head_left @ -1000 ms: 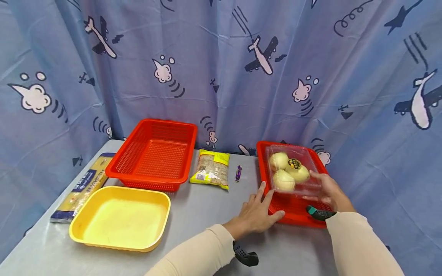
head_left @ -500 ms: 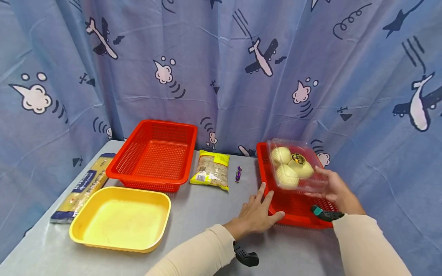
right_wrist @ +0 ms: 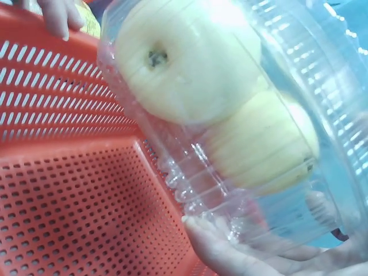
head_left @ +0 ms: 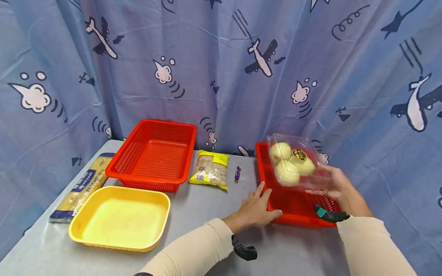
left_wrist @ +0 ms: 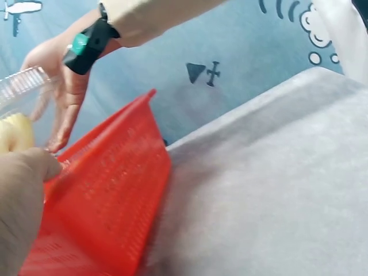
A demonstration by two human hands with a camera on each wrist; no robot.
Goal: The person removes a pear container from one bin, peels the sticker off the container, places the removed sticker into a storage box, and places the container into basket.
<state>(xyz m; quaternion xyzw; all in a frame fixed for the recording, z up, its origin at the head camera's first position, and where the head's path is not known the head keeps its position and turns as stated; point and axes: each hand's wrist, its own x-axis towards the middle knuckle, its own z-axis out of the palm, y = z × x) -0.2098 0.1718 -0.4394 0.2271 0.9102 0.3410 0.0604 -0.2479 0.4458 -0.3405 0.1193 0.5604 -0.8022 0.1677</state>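
Observation:
My right hand (head_left: 340, 188) grips the right side of a clear plastic clamshell box (right_wrist: 230, 213), which it holds tilted above the right-hand red basket (head_left: 293, 209). Inside the box lie pale yellow, apple-like fruits (head_left: 288, 172), and a dark round sticker (head_left: 299, 154) is on its lid. In the right wrist view my thumb and fingers lie along the box's lower edge. My left hand (head_left: 253, 209) rests spread at the basket's near left corner, with fingertips on the rim. Its thumb reaches over the rim in the left wrist view.
Another red basket (head_left: 152, 184) stands at the back left, behind a yellow tray (head_left: 119, 218). A long pasta packet (head_left: 83, 184) lies along the left edge. Between the baskets are a yellow-edged bag (head_left: 210, 168) and a purple-wrapped candy (head_left: 237, 174). A patterned curtain (head_left: 207, 76) hangs behind.
My right hand has lifted the fruit box slightly and shifted it right, so it tilts more and sits higher over the basket. The left hand has stayed at the basket's corner.

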